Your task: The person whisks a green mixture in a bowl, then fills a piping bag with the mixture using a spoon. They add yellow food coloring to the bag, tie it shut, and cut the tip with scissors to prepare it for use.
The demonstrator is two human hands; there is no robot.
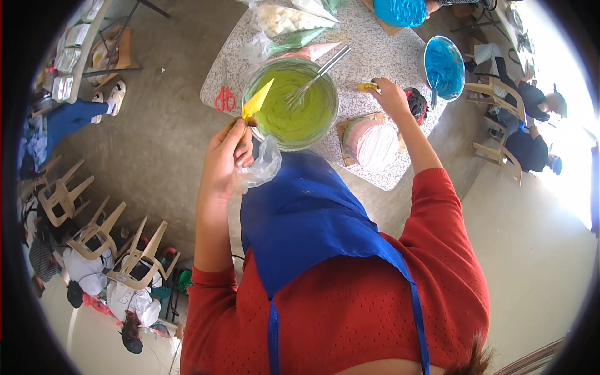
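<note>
My left hand [226, 153] is closed around a small piping bag [258, 100] filled with yellow icing. Its yellow cone points up and away over the bowl's near-left rim, and its loose clear plastic end hangs below my fingers. Beside it stands a large bowl [249, 80] of green icing, with a wire whisk [334, 61] resting in it. On the table to the right, my right hand [392, 100] has its fingertips closed at a small yellow item [366, 87], whose kind I cannot make out. Nearer me is a round cake [372, 145] with pale pink icing on a square board.
Red-handled scissors [225, 100] lie at the table's left edge. More filled piping bags [300, 40] lie at the back. A bowl of blue icing [444, 67] stands right, and a blue-iced cake [400, 11] is near another person's hand. Plastic chairs [140, 256] and people surround the area.
</note>
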